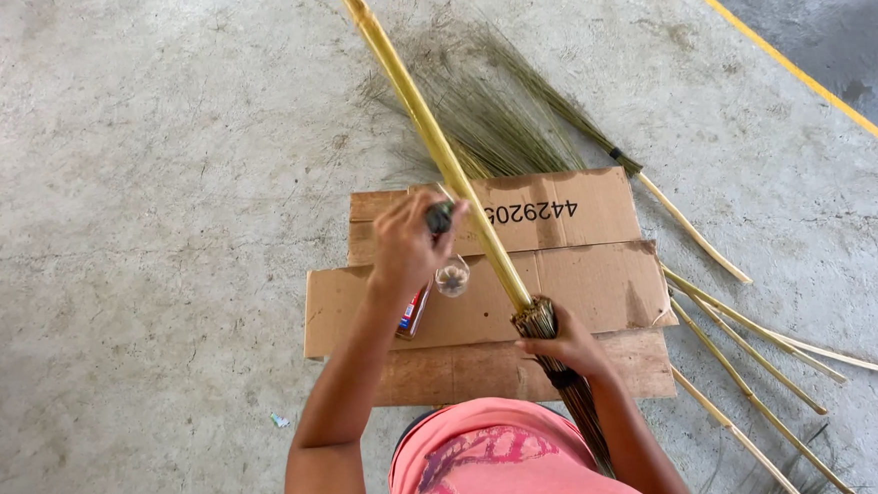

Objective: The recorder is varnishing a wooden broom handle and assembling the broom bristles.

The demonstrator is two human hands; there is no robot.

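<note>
My right hand (pixel 568 346) grips a broom where its bamboo stick (pixel 431 137) enters the bundle of dry bristles (pixel 580 410). The stick slants up and away to the top of the view. My left hand (pixel 409 241) is raised over the cardboard and closed on a small dark-handled tool (pixel 440 217), close to the stick. Just below that hand lie a small clear round object (pixel 452 277) and a small tube with a red and blue label (pixel 413 311).
Flattened brown cardboard sheets (pixel 601 284) lie on the concrete floor (pixel 136 193). A finished broom (pixel 512 113) lies beyond them. Several loose bamboo sticks (pixel 755 346) lie to the right. A yellow floor line (pixel 800 68) crosses the top right.
</note>
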